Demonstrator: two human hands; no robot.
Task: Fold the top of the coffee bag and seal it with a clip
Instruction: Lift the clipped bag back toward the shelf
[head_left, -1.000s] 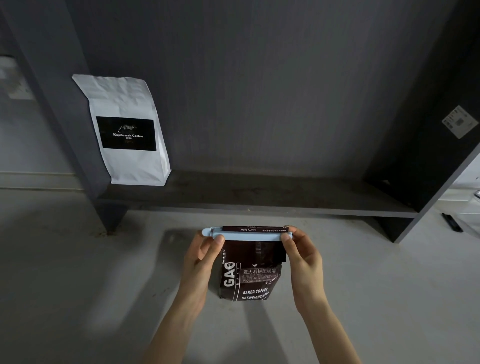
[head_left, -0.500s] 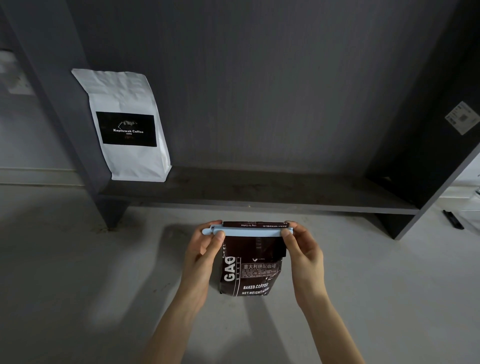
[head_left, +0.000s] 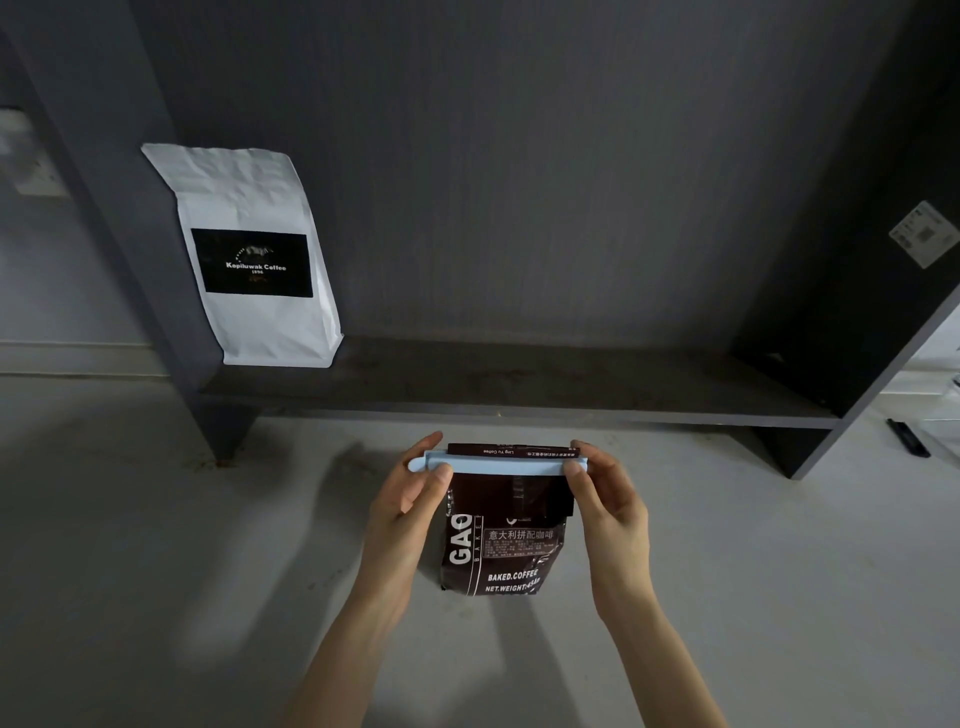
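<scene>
A dark brown coffee bag (head_left: 501, 551) with white lettering stands upright on the pale floor in front of me. Its top is folded over, and a long light-blue clip (head_left: 506, 464) lies across the fold. My left hand (head_left: 415, 501) pinches the clip's left end between thumb and fingers. My right hand (head_left: 605, 499) pinches the right end. A thin strip of the folded bag top shows above the clip.
A white coffee bag (head_left: 249, 254) with a black label leans upright at the left end of a low dark shelf (head_left: 519, 400). The shelf's dark side panels rise left and right. A small black object (head_left: 908, 437) lies on the floor far right.
Both hands keep their hold on the clip's ends. The bag and hands sit a little higher in the view; the grip looks the same.
</scene>
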